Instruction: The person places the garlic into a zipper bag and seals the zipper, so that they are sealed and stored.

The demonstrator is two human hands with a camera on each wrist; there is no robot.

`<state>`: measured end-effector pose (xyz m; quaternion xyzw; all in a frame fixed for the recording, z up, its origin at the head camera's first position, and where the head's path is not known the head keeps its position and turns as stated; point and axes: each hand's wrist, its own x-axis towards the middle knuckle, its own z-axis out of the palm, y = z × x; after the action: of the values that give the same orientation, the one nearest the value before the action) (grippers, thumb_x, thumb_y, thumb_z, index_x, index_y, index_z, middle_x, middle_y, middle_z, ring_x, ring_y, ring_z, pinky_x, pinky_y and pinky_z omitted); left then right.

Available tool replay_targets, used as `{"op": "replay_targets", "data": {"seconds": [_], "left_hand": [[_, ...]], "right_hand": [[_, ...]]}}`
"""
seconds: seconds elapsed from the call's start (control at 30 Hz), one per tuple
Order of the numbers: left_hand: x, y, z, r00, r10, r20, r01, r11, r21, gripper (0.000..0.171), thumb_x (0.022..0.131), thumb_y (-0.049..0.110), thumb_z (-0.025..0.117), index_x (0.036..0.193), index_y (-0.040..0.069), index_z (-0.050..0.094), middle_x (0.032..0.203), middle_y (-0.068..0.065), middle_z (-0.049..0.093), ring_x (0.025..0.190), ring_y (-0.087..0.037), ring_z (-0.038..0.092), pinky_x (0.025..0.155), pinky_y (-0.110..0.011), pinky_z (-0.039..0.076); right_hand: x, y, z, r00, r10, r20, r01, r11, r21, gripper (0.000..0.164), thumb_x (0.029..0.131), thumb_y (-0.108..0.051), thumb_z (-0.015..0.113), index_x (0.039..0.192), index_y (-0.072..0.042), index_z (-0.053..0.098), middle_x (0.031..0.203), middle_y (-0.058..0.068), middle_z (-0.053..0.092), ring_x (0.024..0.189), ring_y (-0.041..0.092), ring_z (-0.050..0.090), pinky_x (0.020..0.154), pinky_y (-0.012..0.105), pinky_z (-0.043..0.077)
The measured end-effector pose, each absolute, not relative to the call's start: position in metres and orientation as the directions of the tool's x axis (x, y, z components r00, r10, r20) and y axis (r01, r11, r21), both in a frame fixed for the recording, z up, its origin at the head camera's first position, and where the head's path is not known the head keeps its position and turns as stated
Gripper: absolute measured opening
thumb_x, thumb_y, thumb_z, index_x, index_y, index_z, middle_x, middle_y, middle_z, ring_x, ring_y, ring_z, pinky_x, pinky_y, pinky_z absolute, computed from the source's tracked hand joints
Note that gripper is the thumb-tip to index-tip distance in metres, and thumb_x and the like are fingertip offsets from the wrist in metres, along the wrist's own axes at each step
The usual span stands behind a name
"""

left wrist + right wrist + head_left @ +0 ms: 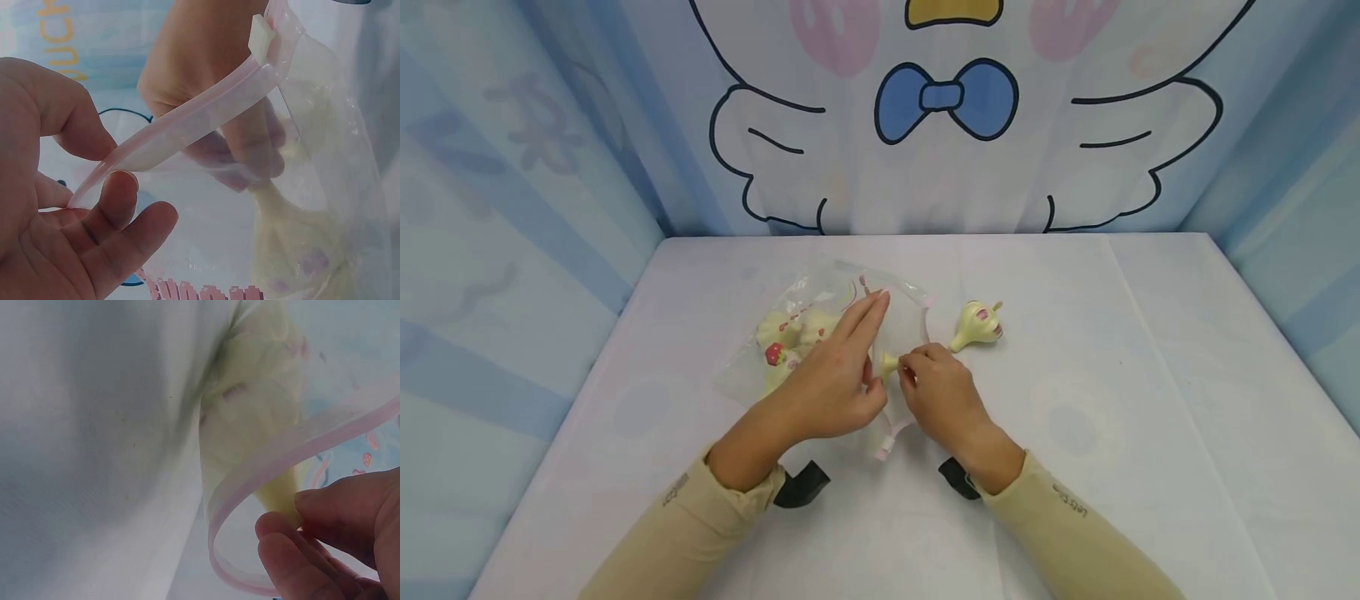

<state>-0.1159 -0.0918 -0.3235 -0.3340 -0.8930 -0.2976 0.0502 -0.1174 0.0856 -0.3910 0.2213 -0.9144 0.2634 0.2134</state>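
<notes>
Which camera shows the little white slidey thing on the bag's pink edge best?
The left wrist view: the white slider looks biggest there, on the pink edge of the bag. The head view shows it only as a tiny pale bit, nearest the person. The right wrist view shows pink edge but no slider.

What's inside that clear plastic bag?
Garlic bulbs show through the bag, including one bulb pinched by the right hand. The left hand covers part, so I cannot count them.

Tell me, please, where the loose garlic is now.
In the head view, the garlic lies on the table, right of the plastic bag and just beyond the right hand.
</notes>
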Motion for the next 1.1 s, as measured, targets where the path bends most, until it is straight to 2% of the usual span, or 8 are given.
{"op": "replay_targets", "data": {"seconds": [0.17,0.37,0.53,0.93,1.1], "left_hand": [[-0.1160,-0.0913,-0.3243,-0.771,0.566,0.292,0.628,0.603,0.492,0.083,0.079,0.002,0.061,0.154,-0.009,0.026,0.159,-0.022,0.026,0.065,-0.006,0.047,0.064,-0.026,0.046],[-0.1163,-0.0921,-0.3248,-0.767,0.569,0.298,0.633,0.590,0.502,0.084,0.078,0.001,0.060,0.154,-0.009,0.025,0.159,-0.022,0.026,0.066,-0.005,0.048,0.063,-0.025,0.046],[-0.1164,-0.0917,-0.3243,-0.766,0.567,0.302,0.633,0.581,0.512,0.085,0.077,0.001,0.060,0.154,-0.008,0.025,0.159,-0.022,0.026,0.066,-0.005,0.048,0.061,-0.024,0.046],[-0.1169,-0.0907,-0.3248,-0.768,0.571,0.290,0.629,0.588,0.509,0.085,0.077,0.001,0.058,0.155,-0.007,0.025,0.159,-0.019,0.026,0.065,-0.005,0.048,0.057,-0.024,0.045],[-0.1164,-0.0909,-0.3245,-0.770,0.570,0.285,0.624,0.583,0.521,0.086,0.076,0.001,0.057,0.155,-0.006,0.024,0.160,-0.019,0.026,0.065,-0.005,0.048,0.058,-0.024,0.045]], "right_hand": [[-0.1148,0.0854,-0.3927,-0.808,-0.294,0.510,-0.521,0.761,-0.386,0.014,0.081,0.003,0.078,0.094,0.006,0.074,0.090,0.016,0.065,0.082,0.029,0.068,0.073,0.039,0.059],[-0.1145,0.0861,-0.3940,-0.795,-0.335,0.506,-0.552,0.746,-0.372,0.018,0.082,0.001,0.077,0.099,0.007,0.073,0.098,0.018,0.072,0.093,0.031,0.070,0.079,0.043,0.057],[-0.1138,0.0878,-0.3949,-0.790,-0.379,0.482,-0.576,0.727,-0.373,0.018,0.083,0.001,0.076,0.099,0.008,0.071,0.094,0.018,0.072,0.088,0.032,0.071,0.076,0.042,0.058],[-0.1169,0.0904,-0.3960,-0.823,-0.451,0.346,-0.566,0.696,-0.442,0.022,0.087,-0.002,0.072,0.107,0.006,0.071,0.104,0.018,0.072,0.098,0.031,0.070,0.085,0.044,0.055],[-0.1186,0.0919,-0.3953,-0.809,-0.492,0.322,-0.588,0.677,-0.442,0.022,0.088,-0.003,0.072,0.109,0.004,0.072,0.106,0.016,0.073,0.100,0.029,0.070,0.086,0.043,0.055]]}}
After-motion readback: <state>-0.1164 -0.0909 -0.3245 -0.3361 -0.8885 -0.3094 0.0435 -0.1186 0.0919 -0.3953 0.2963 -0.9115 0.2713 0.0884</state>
